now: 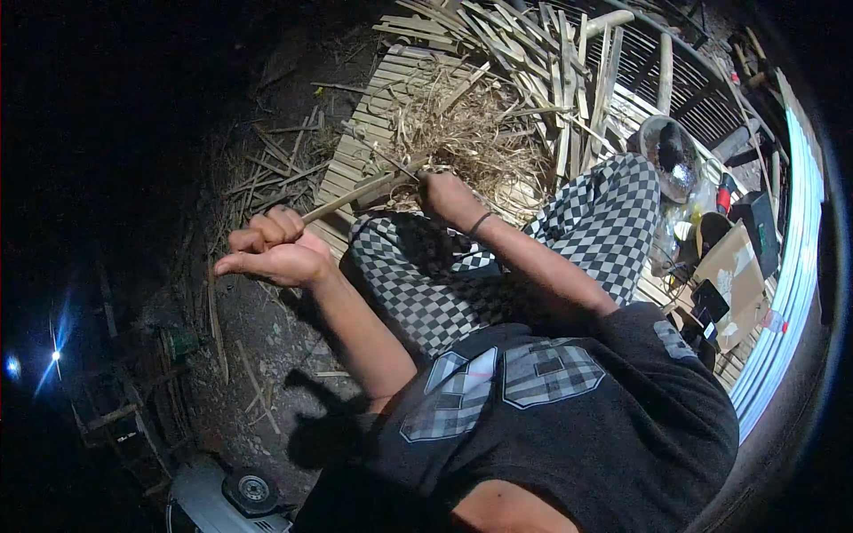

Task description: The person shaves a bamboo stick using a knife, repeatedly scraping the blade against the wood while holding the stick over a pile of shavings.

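Note:
My left hand is closed round one end of a split bamboo strip, its thumb stretched out to the left. The strip slants up to the right, toward my other fist. Closed too, my right hand grips what looks like a knife, whose thin dark blade points up and left across the strip; its handle is hidden in my fingers. Beneath and beyond my right hand lies a heap of curled bamboo shavings. Both hands are over my crossed legs in checkered trousers.
I sit on a slatted bamboo platform. Split bamboo strips are piled at the far side. To the right are a shiny round pot, a cardboard piece and corrugated sheeting. More strips litter the ground at left.

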The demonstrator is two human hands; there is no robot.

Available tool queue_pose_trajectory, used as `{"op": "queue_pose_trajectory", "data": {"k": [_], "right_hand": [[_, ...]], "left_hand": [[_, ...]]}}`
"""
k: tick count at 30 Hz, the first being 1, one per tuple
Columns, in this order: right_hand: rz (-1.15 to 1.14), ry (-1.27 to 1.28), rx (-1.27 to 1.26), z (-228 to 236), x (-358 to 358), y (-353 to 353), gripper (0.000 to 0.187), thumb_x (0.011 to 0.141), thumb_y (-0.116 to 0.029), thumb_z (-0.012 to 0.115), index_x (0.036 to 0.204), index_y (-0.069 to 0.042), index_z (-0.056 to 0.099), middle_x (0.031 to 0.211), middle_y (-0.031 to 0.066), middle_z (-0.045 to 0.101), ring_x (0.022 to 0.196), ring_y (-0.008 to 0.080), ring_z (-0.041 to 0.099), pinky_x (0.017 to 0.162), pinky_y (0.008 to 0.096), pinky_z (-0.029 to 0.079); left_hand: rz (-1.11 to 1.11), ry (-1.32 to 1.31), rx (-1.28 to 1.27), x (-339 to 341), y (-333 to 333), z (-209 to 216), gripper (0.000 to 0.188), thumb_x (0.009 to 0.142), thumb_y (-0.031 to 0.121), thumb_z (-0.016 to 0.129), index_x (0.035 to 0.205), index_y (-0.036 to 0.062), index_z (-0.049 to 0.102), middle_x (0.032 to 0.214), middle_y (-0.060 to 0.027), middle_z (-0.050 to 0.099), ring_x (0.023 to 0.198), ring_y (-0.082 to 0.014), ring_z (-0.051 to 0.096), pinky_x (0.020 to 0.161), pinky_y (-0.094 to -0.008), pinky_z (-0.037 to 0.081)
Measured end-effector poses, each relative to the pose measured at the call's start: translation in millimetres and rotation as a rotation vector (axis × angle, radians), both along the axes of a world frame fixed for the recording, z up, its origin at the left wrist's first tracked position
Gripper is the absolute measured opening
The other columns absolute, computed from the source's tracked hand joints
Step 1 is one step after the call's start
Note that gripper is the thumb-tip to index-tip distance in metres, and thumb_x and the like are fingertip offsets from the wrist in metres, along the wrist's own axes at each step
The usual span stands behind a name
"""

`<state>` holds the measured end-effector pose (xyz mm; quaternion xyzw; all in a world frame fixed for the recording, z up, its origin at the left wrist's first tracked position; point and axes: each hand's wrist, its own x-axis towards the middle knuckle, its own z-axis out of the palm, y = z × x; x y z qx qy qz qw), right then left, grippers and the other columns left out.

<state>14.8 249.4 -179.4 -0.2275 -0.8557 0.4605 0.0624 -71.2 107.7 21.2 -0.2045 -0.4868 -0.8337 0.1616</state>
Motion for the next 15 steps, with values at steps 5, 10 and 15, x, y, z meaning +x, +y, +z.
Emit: {"op": "queue_pose_trajectory", "data": {"k": [5,10,15], "right_hand": [[0.051,0.072,0.065,43.2,14.0,-21.9,0.027,0.085,-0.019,0.062,0.107,-0.004,0.063,0.084,0.0245,0.066,0.081,0.0439,0.066,0.072,0.0536,0.053],[-0.066,-0.155,0.061,-26.1,6.6,14.9,0.023,0.081,-0.015,0.065,0.101,-0.004,0.068,0.084,0.0244,0.068,0.084,0.0411,0.067,0.073,0.0498,0.054],[0.015,0.081,0.044,-15.8,0.5,-2.6,0.025,0.086,-0.022,0.062,0.091,0.002,0.066,0.081,0.0271,0.066,0.081,0.0424,0.066,0.073,0.0513,0.053]], "left_hand": [[0.009,-0.02,-0.01,2.2,-6.5,3.2,0.059,0.097,0.069,0.022,0.07,0.0164,0.02,0.053,0.0048,0.014,0.047,-0.0077,0.009,0.042,-0.0273,0.007],[0.005,-0.021,-0.002,1.1,-1.2,3.5,0.059,0.096,0.069,0.022,0.069,0.0168,0.021,0.052,0.0053,0.014,0.046,-0.0075,0.008,0.042,-0.027,0.007],[0.003,0.012,0.0,6.9,1.1,5.3,0.059,0.097,0.068,0.021,0.068,0.017,0.021,0.052,0.0051,0.013,0.046,-0.0073,0.008,0.042,-0.0265,0.008]]}}
